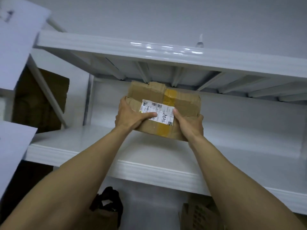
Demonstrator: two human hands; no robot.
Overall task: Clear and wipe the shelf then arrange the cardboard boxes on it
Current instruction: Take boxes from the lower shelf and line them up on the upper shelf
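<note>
A worn brown cardboard box [181,100] with yellow tape and a white shipping label sits at the middle of the white shelf [93,143], under the upper shelf board. My left hand [131,117] grips its left near corner, thumb laid across the label. My right hand [189,123] grips its right near corner, thumb on the label's edge. Both arms reach in from below. The box's underside is hidden, so I cannot tell whether it rests on the shelf or is held just above it.
The upper shelf board [166,52] hangs close above the box. More brown boxes [39,100] stand on the rack to the left. Below the shelf lie a black bag [108,205] and another cardboard box [199,214]. White panels [18,39] stick in at the left.
</note>
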